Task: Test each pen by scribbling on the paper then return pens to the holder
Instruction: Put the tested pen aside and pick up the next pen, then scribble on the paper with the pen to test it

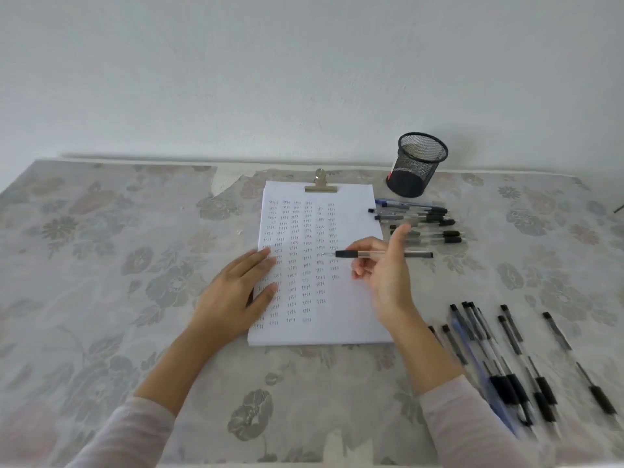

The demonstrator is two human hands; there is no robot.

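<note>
A white paper (351,211), filled with columns of small scribbles, lies under a metal clip (320,186) in the middle of the table. My left hand (233,293) rests flat on the sheet's left edge, fingers straight. My right hand (381,268) holds a clear pen with a black grip (347,254) level above the paper, tip pointing left. The black mesh holder (417,165) stands upright behind the paper's right corner.
Several pens (422,219) lie in a row to the right of the paper, below the holder. More pens (506,363) are spread at the near right by my right forearm. A floral cloth (101,265) covers the table, and a white wall rises behind it.
</note>
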